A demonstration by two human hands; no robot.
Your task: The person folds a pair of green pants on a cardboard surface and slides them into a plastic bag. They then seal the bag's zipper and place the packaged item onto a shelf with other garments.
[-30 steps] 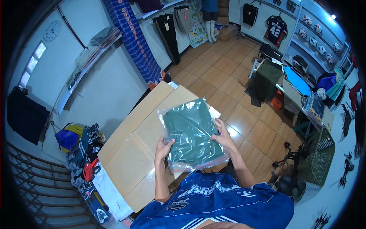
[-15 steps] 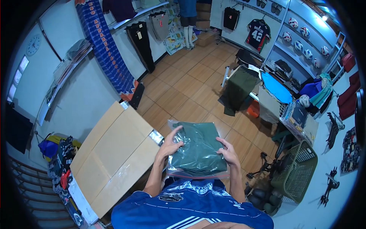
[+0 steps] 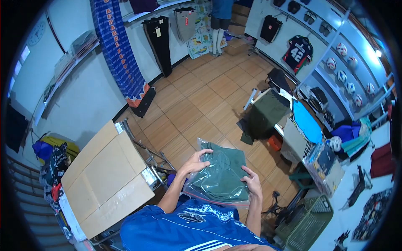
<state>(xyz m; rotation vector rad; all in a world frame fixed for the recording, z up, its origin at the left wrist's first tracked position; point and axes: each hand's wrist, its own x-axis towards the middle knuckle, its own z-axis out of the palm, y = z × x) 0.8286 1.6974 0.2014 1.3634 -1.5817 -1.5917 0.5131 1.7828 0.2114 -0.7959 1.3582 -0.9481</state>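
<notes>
A folded dark green garment [image 3: 224, 167] lies inside a clear plastic bag [image 3: 193, 190] with a red seal line along the edge nearest my body. Both hands hold this packet in front of my blue shirt. My left hand [image 3: 196, 162] grips its left side, thumb and fingers pinched on the plastic near the far corner. On the right edge, my right hand [image 3: 252, 182] clasps the packet with the thumb on top. The fingers underneath are hidden. What kind of garment is folded inside cannot be made out.
A cardboard-topped table [image 3: 106, 180] stands to my left. Right of me are a table draped with dark green cloth [image 3: 266, 113] and a green plastic basket [image 3: 307, 221]. A blue banner column [image 3: 119, 54] and a mannequin [image 3: 218, 27] stand farther off on the tiled floor [image 3: 192, 113].
The view has turned left and shifted, so the room's furniture sits differently. The bagged garment is tilted slightly and sits lower right in view, still held in both hands.
</notes>
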